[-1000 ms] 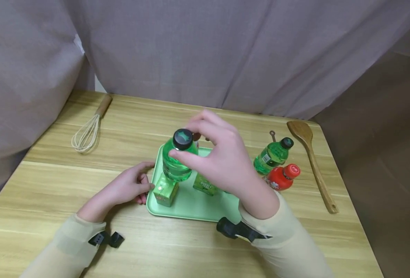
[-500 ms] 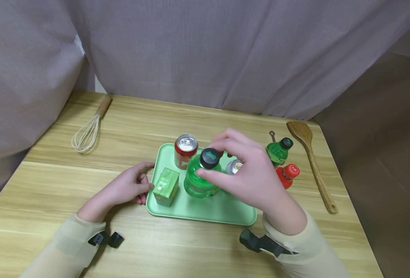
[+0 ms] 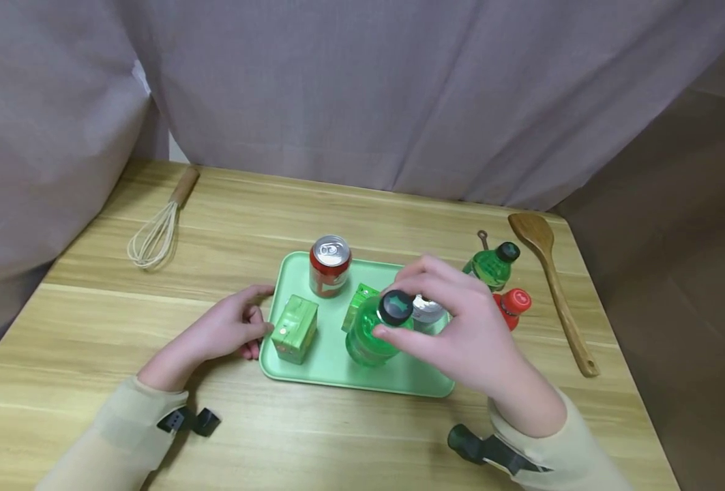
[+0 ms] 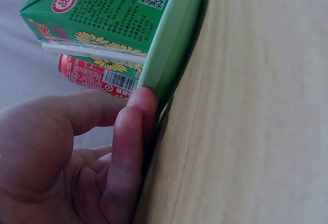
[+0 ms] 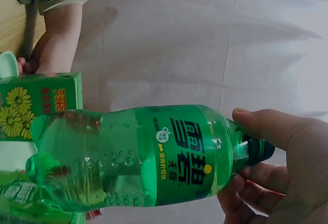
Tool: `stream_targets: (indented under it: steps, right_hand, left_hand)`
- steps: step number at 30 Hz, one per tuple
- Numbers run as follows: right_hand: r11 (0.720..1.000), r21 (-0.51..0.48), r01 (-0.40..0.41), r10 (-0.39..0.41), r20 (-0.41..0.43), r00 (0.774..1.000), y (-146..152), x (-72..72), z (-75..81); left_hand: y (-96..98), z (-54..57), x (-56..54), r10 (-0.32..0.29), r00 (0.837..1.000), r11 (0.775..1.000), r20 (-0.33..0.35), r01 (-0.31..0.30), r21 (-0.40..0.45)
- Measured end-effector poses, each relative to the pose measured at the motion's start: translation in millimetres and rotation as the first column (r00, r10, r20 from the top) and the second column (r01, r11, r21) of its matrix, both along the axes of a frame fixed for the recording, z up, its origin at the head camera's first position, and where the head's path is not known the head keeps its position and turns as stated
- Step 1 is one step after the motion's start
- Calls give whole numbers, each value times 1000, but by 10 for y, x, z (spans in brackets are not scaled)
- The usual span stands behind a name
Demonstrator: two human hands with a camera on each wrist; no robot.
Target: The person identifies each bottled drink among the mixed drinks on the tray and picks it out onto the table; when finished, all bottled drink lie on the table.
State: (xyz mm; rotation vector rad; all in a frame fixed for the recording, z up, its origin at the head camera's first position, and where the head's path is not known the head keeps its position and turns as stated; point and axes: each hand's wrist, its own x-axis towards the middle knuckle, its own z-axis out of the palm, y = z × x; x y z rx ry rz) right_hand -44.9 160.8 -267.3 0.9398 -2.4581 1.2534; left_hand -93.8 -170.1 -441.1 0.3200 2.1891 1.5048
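My right hand (image 3: 460, 327) grips a green soda bottle (image 5: 179, 157) just below its black cap, thumb on one side and fingers on the other. The bottle hangs over the middle of a light green tray (image 3: 337, 376), its base seemingly a little above the surface. At the tray's left rim, my left hand (image 3: 230, 327) pinches the edge between thumb and finger. A green drink carton (image 3: 294, 331) stands at front left on the tray, with a red can (image 3: 330, 266) behind it. The bottle partly covers a second green carton (image 3: 356, 307). A silver-topped can (image 3: 426, 310) is half hidden by my right hand.
Right of the tray stand another green bottle (image 3: 491, 266) and a red-capped bottle (image 3: 512, 307). A wooden spatula (image 3: 552, 286) lies along the table's right side, near a small brown handle (image 3: 482, 237). A whisk (image 3: 159, 228) lies at back left. Curtains (image 3: 362, 95) close off the back.
My right hand has carried the green bottle from over the left carton rightward and nearer to me, uncovering the red can. The left hand has stayed at the tray's rim.
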Motion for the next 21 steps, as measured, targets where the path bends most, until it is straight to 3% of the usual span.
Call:
stream_targets:
  steps: [9, 21]
  right_hand:
    - [999, -46, -14, 19, 94, 995, 246, 91, -124]
    - [996, 8, 88, -89, 94, 992, 549, 269, -394]
  left_hand:
    - [2, 26, 4, -2, 1000, 1000, -11, 2, -5]
    - [2, -16, -2, -3, 1000, 1000, -14, 3, -10]
